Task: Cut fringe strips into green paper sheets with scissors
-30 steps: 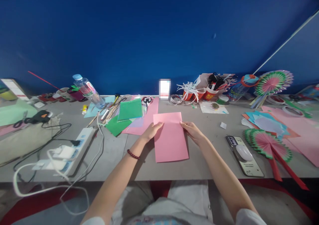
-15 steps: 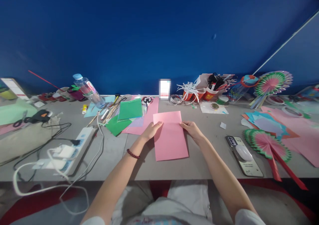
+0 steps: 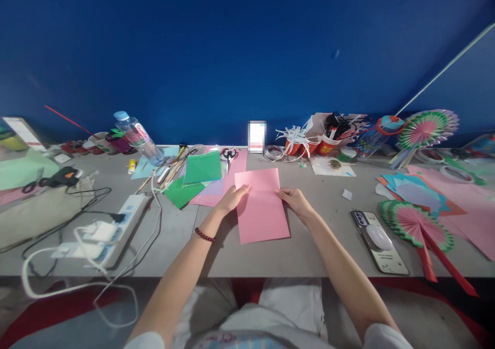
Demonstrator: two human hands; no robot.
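Observation:
A plain pink sheet of paper [image 3: 262, 212] is held between my two hands above the grey desk, its far edge tipped a little up. My left hand [image 3: 232, 198] pinches its left edge, thumb on top and the other fingers hidden underneath. At the right edge my right hand [image 3: 294, 200] grips the same sheet, thumb on the face and fingers curled behind. Past the sheet, to the left, lie a green paper packet [image 3: 203, 167] and black-handled scissors [image 3: 229, 154] on a larger pink sheet [image 3: 236, 168].
A power strip [image 3: 126, 225] with white cables and a tilted plastic bottle [image 3: 139, 137] are on the left. To the right lie a phone [image 3: 389, 259] bearing a white mouse [image 3: 379, 236], and a pink-green paper fan [image 3: 415, 225]. Red cups [image 3: 328, 147] stand against the blue wall.
The pink sheet, with both hands on it, has shifted slightly left and up in the view. My grip looks the same on both edges.

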